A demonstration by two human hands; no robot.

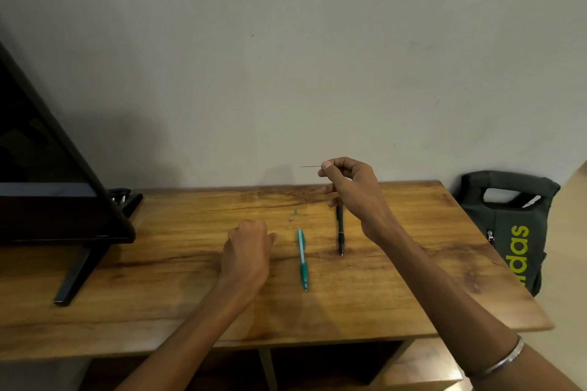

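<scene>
My right hand (351, 190) is raised above the wooden table (413, 279) and pinches a thin dark lead or refill (310, 166) that sticks out to the left. A teal mechanical pencil (302, 259) lies lengthwise on the table below. To its right lies a black pen (340, 232), its far end hidden by my right hand. My left hand (249, 251) rests on the table left of the teal pencil, fingers curled into a loose fist; whether it holds anything cannot be seen. Small teal and grey bits (293, 215) lie just beyond the pencil.
A black monitor (47, 184) on a slanted stand (76, 276) fills the table's left end. A dark green bag (511, 228) with yellow lettering stands on the floor past the right edge. A plain wall runs behind the table.
</scene>
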